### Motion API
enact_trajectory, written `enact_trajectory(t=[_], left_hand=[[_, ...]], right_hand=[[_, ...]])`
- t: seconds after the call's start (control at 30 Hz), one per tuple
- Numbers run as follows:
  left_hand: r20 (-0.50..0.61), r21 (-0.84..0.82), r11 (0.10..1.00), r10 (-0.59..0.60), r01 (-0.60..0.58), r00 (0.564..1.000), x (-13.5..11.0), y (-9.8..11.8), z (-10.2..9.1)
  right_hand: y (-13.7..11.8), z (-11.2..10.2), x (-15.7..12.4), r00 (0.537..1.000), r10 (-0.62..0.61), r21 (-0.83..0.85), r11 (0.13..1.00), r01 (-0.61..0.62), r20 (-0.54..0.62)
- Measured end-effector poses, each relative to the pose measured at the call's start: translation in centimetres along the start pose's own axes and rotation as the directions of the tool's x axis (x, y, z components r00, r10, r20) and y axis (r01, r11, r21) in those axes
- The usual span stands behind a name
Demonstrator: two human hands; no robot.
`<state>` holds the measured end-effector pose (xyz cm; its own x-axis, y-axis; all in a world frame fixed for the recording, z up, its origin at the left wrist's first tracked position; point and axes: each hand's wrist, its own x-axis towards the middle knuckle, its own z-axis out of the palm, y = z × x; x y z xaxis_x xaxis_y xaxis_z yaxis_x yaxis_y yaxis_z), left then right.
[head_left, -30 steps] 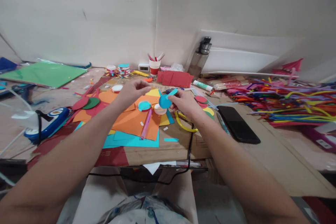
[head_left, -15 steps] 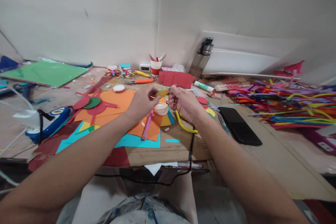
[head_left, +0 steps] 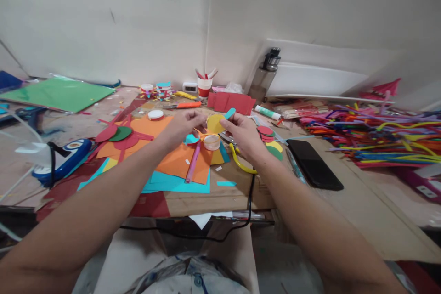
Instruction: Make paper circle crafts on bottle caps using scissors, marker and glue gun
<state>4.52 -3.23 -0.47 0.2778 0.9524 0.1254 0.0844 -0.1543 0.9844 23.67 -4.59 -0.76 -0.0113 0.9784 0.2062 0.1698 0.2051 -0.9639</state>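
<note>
Both hands meet above the orange paper (head_left: 174, 158) in the middle of the desk. My right hand (head_left: 243, 132) pinches a yellow paper circle (head_left: 215, 123) that has a small blue strip (head_left: 229, 113) at its upper edge. On the circle's left edge, my left hand (head_left: 182, 125) has its fingertips pinched. A blue-topped cap (head_left: 190, 139) and a white cap (head_left: 211, 141) lie just below the hands. A pink straw (head_left: 191, 162) rests on the orange sheet.
Red, yellow and green paper circles (head_left: 268, 138) lie right of the hands, then a black phone (head_left: 312, 161). Pipe cleaners (head_left: 379, 135) pile up at the right. A green sheet (head_left: 57, 94), a blue device (head_left: 64, 158), a cup (head_left: 204, 86) and a bottle (head_left: 263, 76) stand around.
A second ago my right hand held a blue circle alone. The left hand came over to it, and now a yellow circle shows between both hands, lifted slightly.
</note>
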Motion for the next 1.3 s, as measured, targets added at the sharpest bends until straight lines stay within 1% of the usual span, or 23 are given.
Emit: enact_trajectory(t=[0.03,0.07,0.1,0.13,0.17,0.23,0.37,0.43,0.57,0.63,0.7,0.8,0.87,0.9,0.97,1.03,1.07,1.17,1.3], left_hand=[[-0.065,0.071,0.997,0.020,-0.015,0.998,0.4,-0.1,-0.9],[-0.144,0.195,0.981,0.045,-0.016,0.988,0.8,-0.4,-1.7],[-0.187,0.349,0.937,0.060,0.009,0.980,1.2,-0.7,-2.5],[-0.210,0.485,0.873,0.065,0.046,0.975,1.5,-1.1,-3.2],[-0.204,0.576,0.815,0.060,0.070,0.977,1.8,-1.5,-3.7],[-0.163,0.683,0.726,0.045,0.080,0.986,2.1,-2.2,-4.1],[-0.076,0.798,0.602,0.029,0.043,0.997,2.0,-2.9,-3.5],[-0.036,0.826,0.563,0.027,0.015,0.999,1.9,-2.9,-3.2],[-0.027,0.839,0.544,0.035,0.004,0.999,1.8,-2.5,-2.9],[-0.041,0.845,0.535,0.078,-0.007,0.996,1.7,-2.2,-2.9],[-0.075,0.849,0.528,0.146,-0.014,0.986,1.6,-1.9,-2.8],[-0.153,0.833,0.553,0.249,-0.011,0.956,1.3,-1.4,-2.3],[-0.171,0.793,0.608,0.282,-0.038,0.944,1.1,-1.1,-1.9],[-0.171,0.758,0.650,0.283,-0.057,0.944,1.0,-1.1,-1.7],[-0.182,0.643,0.763,0.246,-0.074,0.952,0.9,-1.1,-1.2],[-0.204,0.478,0.877,0.164,-0.047,0.965,0.8,-1.2,-0.9],[-0.210,0.396,0.918,0.118,-0.026,0.970,0.8,-1.2,-0.7],[-0.201,0.227,0.974,0.022,0.025,0.979,0.9,-1.4,-0.6],[-0.175,0.076,0.996,-0.027,0.041,0.984,1.0,-1.4,-0.8]], right_hand=[[-0.1,-0.2,0.0,1.000,0.013,0.006,1.000,-0.012,-0.014],[-0.1,-0.3,0.1,0.999,0.027,0.012,1.000,-0.027,-0.024],[-0.1,-0.5,0.1,0.999,0.042,0.016,0.999,-0.042,-0.031],[0.0,-0.6,0.2,0.998,0.054,0.014,0.998,-0.054,-0.038],[0.1,-0.8,0.3,0.997,0.060,0.007,0.998,-0.060,-0.045],[0.3,-0.9,0.3,0.997,0.057,-0.011,0.998,-0.057,-0.048],[0.4,-0.8,0.2,0.998,0.047,-0.023,0.999,-0.048,-0.036],[0.4,-0.7,0.2,0.998,0.046,-0.034,0.998,-0.047,-0.031],[0.4,-0.6,0.3,0.999,0.027,-0.062,0.998,-0.029,-0.035],[0.4,-0.5,0.3,0.999,0.022,-0.060,0.998,-0.024,-0.036],[0.5,-0.5,0.3,0.999,0.019,-0.046,0.999,-0.020,-0.034],[0.4,-0.2,0.2,1.000,0.004,-0.019,1.000,-0.004,-0.014],[0.4,0.0,0.2,1.000,-0.011,-0.011,1.000,0.011,0.002],[0.4,0.0,0.2,1.000,-0.019,-0.005,1.000,0.019,0.001],[0.3,0.1,0.2,0.999,-0.032,0.014,0.999,0.033,-0.013],[0.2,0.0,0.3,0.999,-0.030,0.044,0.999,0.032,-0.040],[0.1,-0.1,0.4,0.998,-0.026,0.057,0.998,0.029,-0.055],[0.2,-0.4,0.7,0.994,-0.027,0.050,0.998,0.033,-0.105],[0.5,-1.1,1.0,0.984,-0.042,-0.016,0.999,0.040,-0.173]])
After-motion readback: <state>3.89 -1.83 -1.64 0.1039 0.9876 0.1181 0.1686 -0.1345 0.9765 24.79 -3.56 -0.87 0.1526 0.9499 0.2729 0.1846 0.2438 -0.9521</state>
